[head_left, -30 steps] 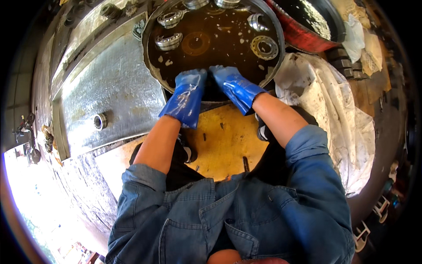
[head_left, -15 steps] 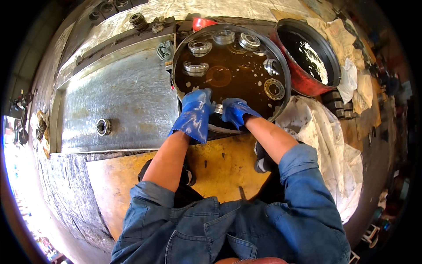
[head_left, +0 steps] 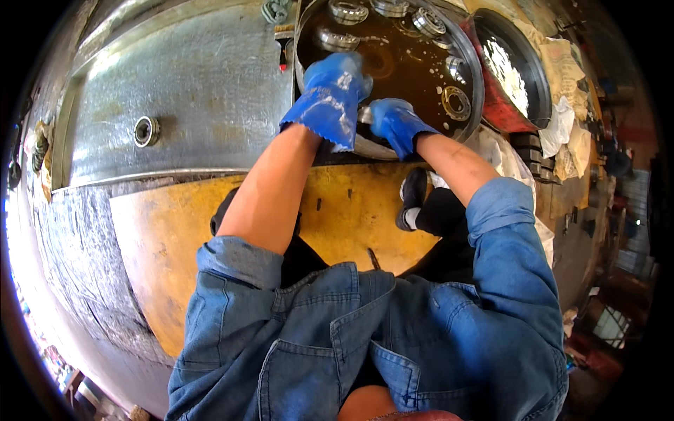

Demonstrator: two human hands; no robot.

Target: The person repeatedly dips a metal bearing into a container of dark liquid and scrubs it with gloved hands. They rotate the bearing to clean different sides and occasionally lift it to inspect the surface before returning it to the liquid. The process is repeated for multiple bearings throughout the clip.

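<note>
My right hand (head_left: 396, 125), in a blue rubber glove, is closed around a shiny metal bearing (head_left: 364, 116) at the near edge of a round pan (head_left: 480, 78). Brown liquid fills the pan. Beside it, my left hand (head_left: 331, 78), gloved alike, is over the pan's left part; its fingers are curled down and mostly hidden under the glove's back. Just beyond that hand lies a metal bearing (head_left: 338, 39). More bearings stand in the liquid along the far rim, and a flat bearing (head_left: 456, 103) lies at the right.
Left of the pan, a shallow metal tray (head_left: 203, 91) carries a lone bearing (head_left: 147, 131). A paintbrush (head_left: 283, 48) lies between tray and pan. To the right stands a red drum (head_left: 502, 112) with dark liquid. A yellow board (head_left: 344, 210) spans the floor before me.
The view has tipped toward me, so pan and tray sit higher in the picture. My left hand has lifted a little and turned. The right hand keeps its bearing.
</note>
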